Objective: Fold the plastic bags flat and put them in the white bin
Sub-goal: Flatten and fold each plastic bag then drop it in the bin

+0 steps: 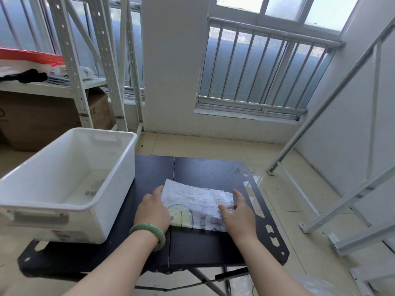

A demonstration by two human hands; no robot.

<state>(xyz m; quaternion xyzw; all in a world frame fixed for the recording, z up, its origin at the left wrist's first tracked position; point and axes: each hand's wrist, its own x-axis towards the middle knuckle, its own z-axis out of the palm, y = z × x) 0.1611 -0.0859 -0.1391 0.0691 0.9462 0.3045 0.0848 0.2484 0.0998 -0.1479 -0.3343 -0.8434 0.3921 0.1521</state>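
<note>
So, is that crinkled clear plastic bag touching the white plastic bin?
Apart. The head view shows the crinkled clear plastic bag lying right of the white plastic bin, with a strip of black table between them.

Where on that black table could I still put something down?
Bare black table lies beyond the plastic bag, up to the far edge, right of the white bin; also a near strip, though both forearms cross it. The bin crowds the left; the bag, under the left hand and right hand, the middle.

Your left hand point(152, 209) and right hand point(238, 216) rest on a crumpled translucent plastic bag point(192, 199) atop the black metal table point(205, 169).
</note>
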